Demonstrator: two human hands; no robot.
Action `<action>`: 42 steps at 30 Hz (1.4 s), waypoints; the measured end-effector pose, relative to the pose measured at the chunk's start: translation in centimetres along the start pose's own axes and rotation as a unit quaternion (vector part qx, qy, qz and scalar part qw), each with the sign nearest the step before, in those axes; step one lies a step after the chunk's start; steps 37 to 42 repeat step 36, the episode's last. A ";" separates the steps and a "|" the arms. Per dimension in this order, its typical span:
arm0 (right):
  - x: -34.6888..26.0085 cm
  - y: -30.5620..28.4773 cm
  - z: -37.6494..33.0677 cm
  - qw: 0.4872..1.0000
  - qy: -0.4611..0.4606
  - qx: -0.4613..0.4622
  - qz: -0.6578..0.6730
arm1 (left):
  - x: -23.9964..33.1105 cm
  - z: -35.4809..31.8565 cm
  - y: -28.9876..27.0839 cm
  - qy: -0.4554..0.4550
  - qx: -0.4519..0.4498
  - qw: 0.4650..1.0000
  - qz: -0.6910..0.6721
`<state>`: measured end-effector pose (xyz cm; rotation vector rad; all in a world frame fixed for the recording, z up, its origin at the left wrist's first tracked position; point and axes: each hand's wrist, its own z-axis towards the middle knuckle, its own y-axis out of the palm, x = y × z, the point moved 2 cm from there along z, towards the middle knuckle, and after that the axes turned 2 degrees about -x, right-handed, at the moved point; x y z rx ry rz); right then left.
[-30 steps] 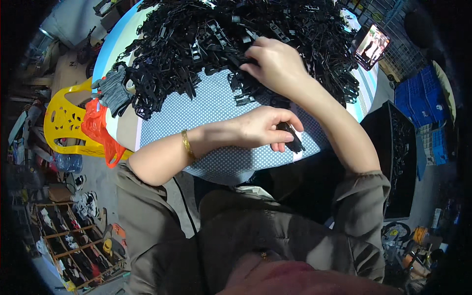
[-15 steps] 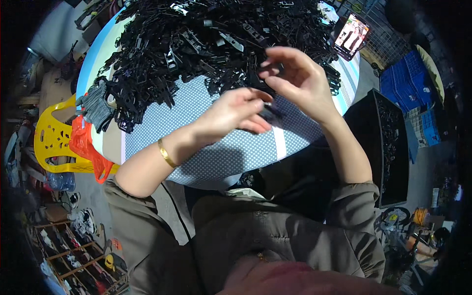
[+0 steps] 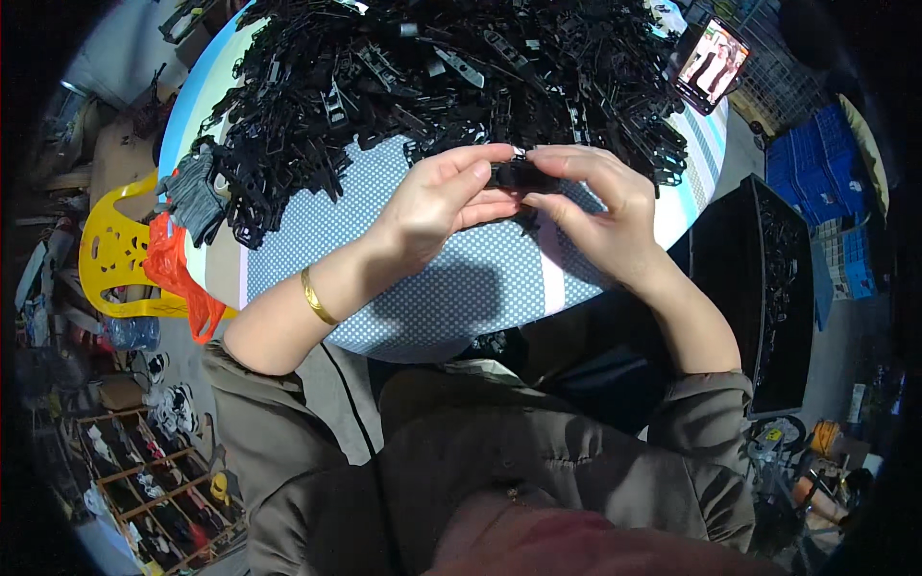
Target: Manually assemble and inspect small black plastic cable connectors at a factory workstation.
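Note:
Both hands meet over the near part of the table, just in front of a big heap of black plastic parts (image 3: 384, 91). Between them is a small black plastic part (image 3: 519, 176), partly covered by fingers. My left hand (image 3: 444, 197) grips its left end, thumb on top and fingers beneath. On the other end, my right hand (image 3: 600, 202) closes with thumb and fingertips. A small bright spot shows at the part's upper edge. The part's exact kind cannot be made out.
The round table wears a dotted, striped cloth (image 3: 442, 317). A lit phone (image 3: 713, 65) stands at its right edge. Grey fabric (image 3: 194, 197) and a red plastic bag (image 3: 173, 274) lie by a yellow chair (image 3: 101, 250). On the right is a black bin (image 3: 759, 298) of parts, near blue crates (image 3: 826, 173).
My right hand has come down and left from the heap to meet my left hand. Both now hold the black part, and the view has shifted slightly.

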<state>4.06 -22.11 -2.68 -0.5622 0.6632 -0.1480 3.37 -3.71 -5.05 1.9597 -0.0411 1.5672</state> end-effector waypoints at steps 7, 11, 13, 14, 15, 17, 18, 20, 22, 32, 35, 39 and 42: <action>-1.5 0.9 -0.2 0.990 -0.099 0.022 -0.099 | -0.1 -0.4 0.3 0.060 0.030 0.997 0.040; -1.2 1.0 -0.2 0.987 -0.122 0.024 -0.099 | 0.3 -0.7 0.7 0.084 0.029 0.993 0.074; -0.7 1.1 0.0 0.992 -0.098 0.005 -0.074 | 0.5 -0.7 0.6 0.077 0.032 0.995 0.063; -0.8 1.1 0.0 0.992 -0.098 0.005 -0.074 | 0.5 -0.7 0.6 0.076 0.031 0.995 0.063; -0.6 1.0 0.0 1.000 0.005 0.007 0.026 | 0.5 -0.7 0.6 0.089 0.023 0.993 0.078; -0.5 1.2 0.0 0.954 0.170 0.035 0.246 | 0.7 -0.8 0.7 0.100 0.013 0.991 0.093; -0.6 0.7 0.1 0.954 0.170 0.034 0.246 | 0.9 -0.9 0.8 0.102 0.007 0.990 0.096; -0.5 0.1 0.1 0.901 0.295 -0.120 0.294 | 1.3 -1.3 1.0 0.104 0.002 0.990 0.100; -0.4 0.0 -0.3 0.915 0.289 -0.130 0.249 | 1.7 -1.4 1.4 0.092 -0.011 0.990 0.109; 2.5 -2.8 0.8 0.912 0.201 -0.073 0.350 | 0.4 -2.1 3.2 0.400 -0.187 0.774 0.453; 1.7 -1.3 0.2 0.989 0.083 -0.120 0.025 | -1.0 -2.7 5.1 0.132 -0.317 0.760 0.552; 1.5 -0.4 0.0 0.989 -0.009 -0.130 -0.074 | -1.6 -2.9 4.9 0.227 -0.345 0.690 0.594; 1.5 -0.4 0.0 0.989 -0.009 -0.130 -0.074 | -1.6 -2.9 4.9 0.227 -0.345 0.690 0.594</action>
